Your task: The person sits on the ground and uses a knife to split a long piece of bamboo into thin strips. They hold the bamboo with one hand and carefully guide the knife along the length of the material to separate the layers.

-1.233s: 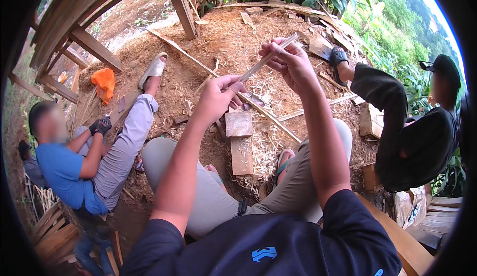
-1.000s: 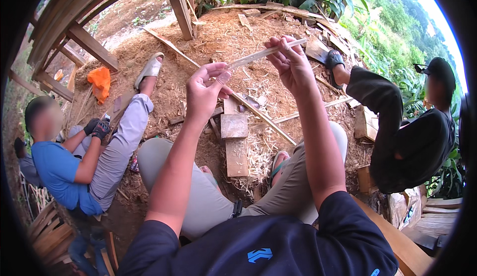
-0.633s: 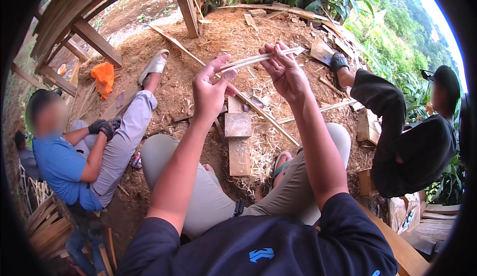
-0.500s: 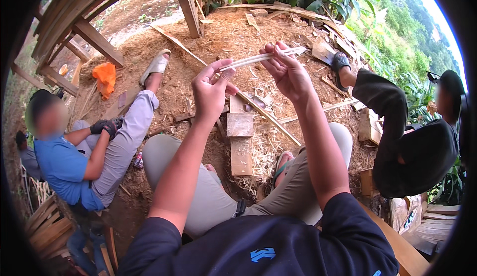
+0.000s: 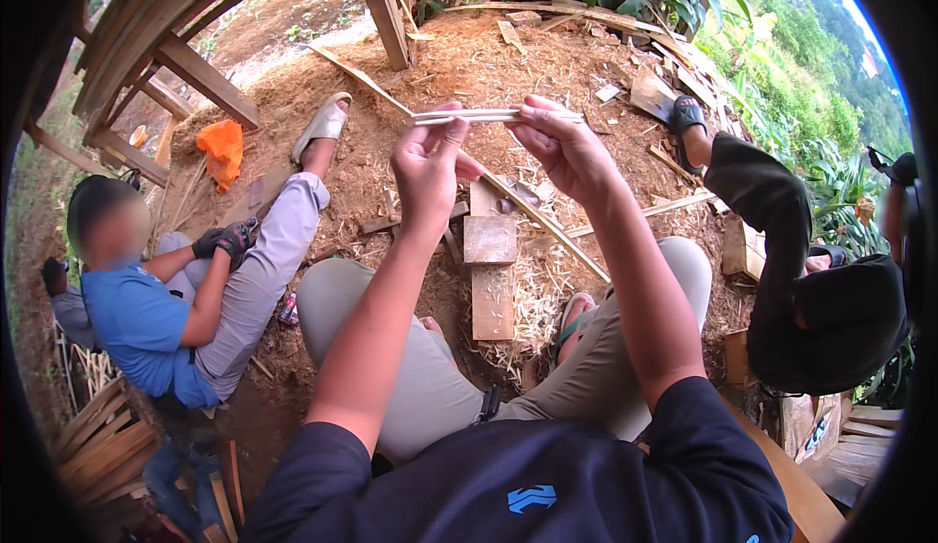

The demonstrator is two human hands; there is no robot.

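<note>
Two slim, pale wooden sticks (image 5: 484,116) lie close together, nearly level, held up in front of me over the ground. Their left end is pinched between the thumb and fingers of my left hand (image 5: 426,167). My right hand (image 5: 572,152) grips them toward the other end, with the tips poking out past its fingers. Below and between my forearms, a squared wooden block (image 5: 490,240) sits on a flat board (image 5: 491,309), among pale shavings. A long thin wooden strip (image 5: 547,223) slants across the ground behind my hands.
At the left sits a person in a blue shirt (image 5: 137,313) and dark gloves; another in black (image 5: 848,318) sits at the right. An orange bag (image 5: 221,152) lies near a timber frame (image 5: 207,79). Wood offcuts (image 5: 653,94) and sawdust cover the ground.
The sticks have gone from slanting up to the right to almost level. My right hand has come down, and its raised fingers have closed in around the sticks. The view has shifted slightly.
</note>
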